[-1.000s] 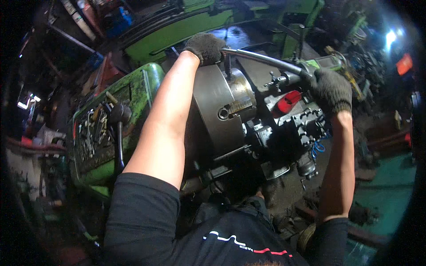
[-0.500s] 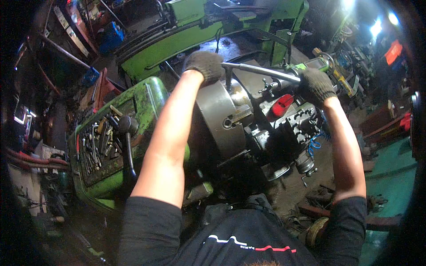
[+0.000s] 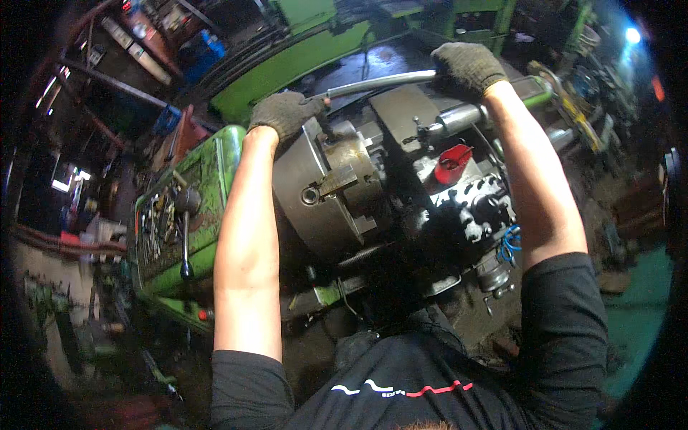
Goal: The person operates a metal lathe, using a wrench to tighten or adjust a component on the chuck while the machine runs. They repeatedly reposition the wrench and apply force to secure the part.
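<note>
Both my hands wear dark knitted work gloves. My right hand is closed round the far end of a long metal pipe, which slopes down to the left. At the pipe's other end, my left hand is closed round the head of a chuck key, a bare fingertip showing beside it. The key's shank stands in the top of a large lathe chuck. A jaw and a square-socket screw face me on the chuck.
A red cloth-like piece lies on the carriage near the toolpost. Left of the chuck, the green headstock carries several wrenches and a lever. A blue coiled hose hangs at the right. Another green machine stands behind.
The pipe has swung away from me at its right end, my right hand moving with it. My left hand has shifted left and slightly down. The chuck has turned.
</note>
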A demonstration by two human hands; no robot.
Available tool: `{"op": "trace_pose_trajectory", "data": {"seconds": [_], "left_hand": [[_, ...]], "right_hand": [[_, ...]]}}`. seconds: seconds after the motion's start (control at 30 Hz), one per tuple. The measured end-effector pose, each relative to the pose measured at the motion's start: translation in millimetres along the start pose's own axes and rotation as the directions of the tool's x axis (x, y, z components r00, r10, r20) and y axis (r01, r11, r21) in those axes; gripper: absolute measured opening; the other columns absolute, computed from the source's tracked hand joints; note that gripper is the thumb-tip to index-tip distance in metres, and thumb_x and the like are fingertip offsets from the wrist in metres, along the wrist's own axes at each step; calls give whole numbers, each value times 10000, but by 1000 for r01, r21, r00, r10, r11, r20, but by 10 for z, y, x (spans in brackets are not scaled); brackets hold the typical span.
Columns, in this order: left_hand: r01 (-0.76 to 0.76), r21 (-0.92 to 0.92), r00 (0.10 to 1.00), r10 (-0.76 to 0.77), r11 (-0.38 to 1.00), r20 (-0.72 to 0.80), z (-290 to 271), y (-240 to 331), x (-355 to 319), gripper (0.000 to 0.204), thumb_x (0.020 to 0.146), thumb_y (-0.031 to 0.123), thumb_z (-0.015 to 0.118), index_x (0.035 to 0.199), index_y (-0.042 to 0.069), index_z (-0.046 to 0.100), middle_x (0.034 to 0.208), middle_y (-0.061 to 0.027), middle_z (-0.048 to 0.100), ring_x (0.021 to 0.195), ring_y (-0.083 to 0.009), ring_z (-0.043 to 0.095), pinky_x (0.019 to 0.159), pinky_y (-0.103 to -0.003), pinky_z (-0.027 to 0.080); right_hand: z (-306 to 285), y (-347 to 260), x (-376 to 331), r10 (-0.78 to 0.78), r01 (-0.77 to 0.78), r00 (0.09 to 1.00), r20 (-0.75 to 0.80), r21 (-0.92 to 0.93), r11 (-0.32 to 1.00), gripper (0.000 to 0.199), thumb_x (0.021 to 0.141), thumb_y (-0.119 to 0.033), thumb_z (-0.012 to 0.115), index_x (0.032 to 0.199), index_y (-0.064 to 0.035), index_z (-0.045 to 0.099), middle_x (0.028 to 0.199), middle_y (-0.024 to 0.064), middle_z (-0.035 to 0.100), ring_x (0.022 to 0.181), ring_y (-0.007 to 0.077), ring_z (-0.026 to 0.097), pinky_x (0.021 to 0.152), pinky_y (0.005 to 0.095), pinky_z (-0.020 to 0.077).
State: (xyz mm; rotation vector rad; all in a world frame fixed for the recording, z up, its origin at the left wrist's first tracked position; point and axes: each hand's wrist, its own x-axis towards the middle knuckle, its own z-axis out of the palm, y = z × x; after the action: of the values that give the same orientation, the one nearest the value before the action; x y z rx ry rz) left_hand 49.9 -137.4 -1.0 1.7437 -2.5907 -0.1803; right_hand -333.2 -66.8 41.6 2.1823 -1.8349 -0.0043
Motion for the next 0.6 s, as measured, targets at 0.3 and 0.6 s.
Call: {"op": "trace_pose_trajectory", "data": {"seconds": [0.3,0.6], "left_hand": [[428,66,904,-427,901,-40,-167,937,-708,781,1027,795,464,1193,110,801,1174,-244,789,1123,-462,751,963,-566,575],[50,72,997,-46,996,-58,-8,261,-742,450,997,534,601,1257,214,783,1249,-152,793,1133,-422,752,957,-540,592]], "right_hand": [[821,347,1245,-313,332,922,-229,49,942,286,872,-313,788,1053,-93,794,1094,202,788,1036,414,771,889,527,624],[626,159,737,-138,130,966,219,50,990,318,914,-244,689,1145,-73,825,1199,224,798,1097,416,783,970,526,634]]}}
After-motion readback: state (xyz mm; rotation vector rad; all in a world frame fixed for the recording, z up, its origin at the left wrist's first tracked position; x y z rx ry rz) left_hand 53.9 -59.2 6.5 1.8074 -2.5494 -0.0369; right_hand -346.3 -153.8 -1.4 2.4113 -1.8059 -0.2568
